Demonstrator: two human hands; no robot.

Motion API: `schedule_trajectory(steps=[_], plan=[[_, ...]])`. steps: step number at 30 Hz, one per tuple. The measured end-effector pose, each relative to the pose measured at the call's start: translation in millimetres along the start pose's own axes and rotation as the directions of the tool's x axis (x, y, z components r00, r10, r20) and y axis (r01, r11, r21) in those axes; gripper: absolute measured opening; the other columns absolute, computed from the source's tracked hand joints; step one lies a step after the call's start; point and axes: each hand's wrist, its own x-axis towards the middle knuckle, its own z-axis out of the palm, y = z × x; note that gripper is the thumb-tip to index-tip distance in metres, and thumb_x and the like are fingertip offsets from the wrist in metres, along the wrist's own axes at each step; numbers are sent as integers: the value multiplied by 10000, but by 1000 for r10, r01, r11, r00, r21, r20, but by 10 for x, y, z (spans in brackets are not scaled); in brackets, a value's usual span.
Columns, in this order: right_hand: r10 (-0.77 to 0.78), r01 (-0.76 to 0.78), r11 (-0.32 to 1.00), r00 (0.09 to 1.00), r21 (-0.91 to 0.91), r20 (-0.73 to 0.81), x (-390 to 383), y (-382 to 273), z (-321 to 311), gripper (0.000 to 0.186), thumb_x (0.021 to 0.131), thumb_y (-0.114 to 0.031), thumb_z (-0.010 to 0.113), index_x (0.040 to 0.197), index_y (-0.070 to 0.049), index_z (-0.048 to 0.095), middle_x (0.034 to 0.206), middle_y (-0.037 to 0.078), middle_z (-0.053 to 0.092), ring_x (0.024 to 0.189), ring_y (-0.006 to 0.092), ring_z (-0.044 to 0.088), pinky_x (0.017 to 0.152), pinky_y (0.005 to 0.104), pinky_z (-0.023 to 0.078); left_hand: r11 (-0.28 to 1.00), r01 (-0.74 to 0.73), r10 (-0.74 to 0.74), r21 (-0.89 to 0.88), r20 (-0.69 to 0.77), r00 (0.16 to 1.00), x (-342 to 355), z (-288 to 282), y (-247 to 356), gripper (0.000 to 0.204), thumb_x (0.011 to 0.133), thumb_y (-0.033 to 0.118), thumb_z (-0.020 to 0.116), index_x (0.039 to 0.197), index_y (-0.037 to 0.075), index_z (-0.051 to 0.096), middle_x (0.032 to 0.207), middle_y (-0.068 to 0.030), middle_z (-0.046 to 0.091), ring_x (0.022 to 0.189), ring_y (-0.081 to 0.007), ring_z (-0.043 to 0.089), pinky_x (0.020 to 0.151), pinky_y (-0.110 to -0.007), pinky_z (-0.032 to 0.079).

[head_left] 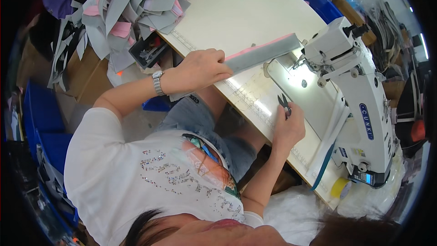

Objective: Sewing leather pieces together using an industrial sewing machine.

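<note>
My left hand (198, 69), with a watch on its wrist, is closed on the near end of a grey fabric strip (264, 54) edged in pink. The strip stretches to the right above the table, its far end beside the head of a white sewing machine (334, 48). Closer to the table's front edge, my right hand (290, 127) grips small dark thread snips (285, 106). Their pointed blades stick out past the fingers, slightly apart. A metal plate (298, 84) lies under the needle area, between the snips and the machine.
Grey and pink strips are heaped (141, 7) at the table's far left, above a dark tray (149, 51) of small parts. A yellow tape roll (340, 187) and a teal band (324, 166) sit by the machine's base. Blue bins (43, 109) stand at left.
</note>
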Motion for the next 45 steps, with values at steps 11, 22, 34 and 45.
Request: schedule_trajectory(steps=[11,22,34,45], plan=[[-248,207,931,963,301,105,48,-558,297,213,797,-207,744,952,-101,642,861,67,601,731,269,637,601,386,486,985,82,-76,-149,45,996,142,59,-23,200,820,139,646,1004,91,585,898,-74,592,844,-271,627,690,-386,496],[-267,237,947,956,216,118,89,-671,415,195,792,-192,739,918,-102,620,842,63,583,702,268,623,563,396,474,964,138,-114,-226,114,987,154,37,-50,230,808,163,618,1020,144,703,864,-84,580,793,-286,626,684,-407,500],[-23,-121,653,983,747,180,185,-613,413,228,805,-119,749,994,-71,631,794,55,609,669,158,595,602,284,478,926,212,-153,-312,201,968,202,-2,-98,248,801,228,621,999,120,725,863,-98,614,813,-295,637,727,-400,503],[-210,167,953,965,253,154,80,-671,419,197,800,-183,737,927,-109,606,826,54,596,685,254,631,578,383,476,913,247,-185,-325,208,960,213,26,-110,255,784,213,604,966,95,737,840,-114,642,817,-299,642,749,-401,501]])
